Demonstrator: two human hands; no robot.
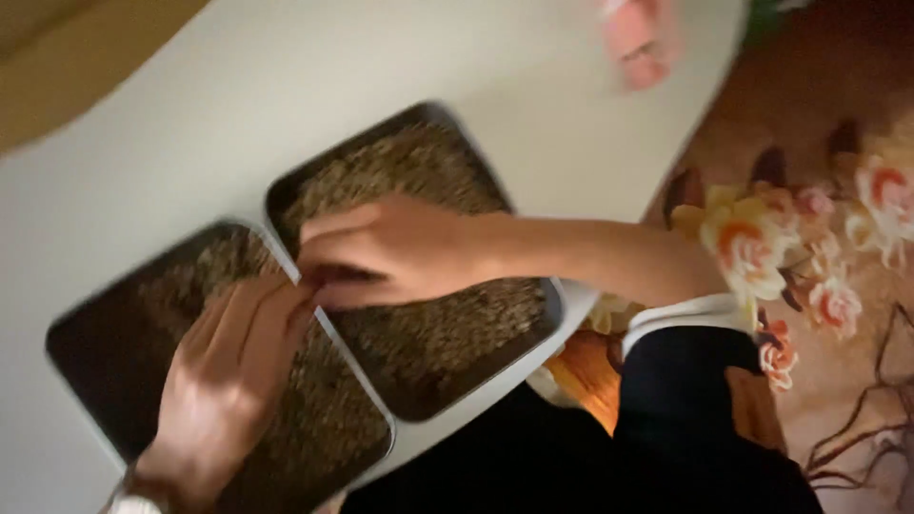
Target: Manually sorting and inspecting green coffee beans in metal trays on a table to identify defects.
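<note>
Two square metal trays filled with brownish grain lie side by side on a white table (190, 105). My left hand (228, 371) rests palm down on the grain of the left tray (86, 333), fingers together and reaching the trays' shared edge. My right hand (390, 252) lies over the right tray (538, 328), its fingertips pinched together at that same edge, right next to my left fingertips. Whether it grips any grain is hidden. The picture is blurred.
A pink object (643, 38) sits blurred at the table's far edge. A floral carpet (819, 238) covers the floor to the right. My dark-clothed lap is below the table's near edge.
</note>
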